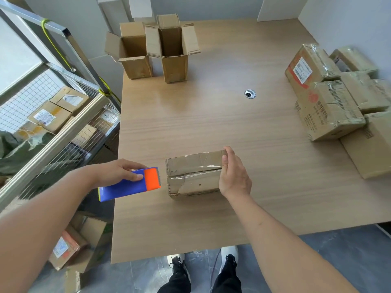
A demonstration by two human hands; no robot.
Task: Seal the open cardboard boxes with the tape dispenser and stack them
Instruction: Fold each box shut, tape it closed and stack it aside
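Taped box [195, 173] shows no legible writing; stacked boxes' [330, 106] print unreadable.

Single head-worn view, wide-angle, looked forward and steeply down from standing height. Straight edges bowed near frame borders. Wooden table [211, 127] filled centre, near edge low in frame, far edge against wall at top. Shoes [203, 265] visible at bottom centre, so tilt was strong. Both forearms entered from bottom corners; left hand [118, 172] and right hand [232, 172] sat close, mid-lower frame. Wire shelf rack [63, 115] at left margin, taped box stack [330, 106] at right margin. No second view, no overlap.
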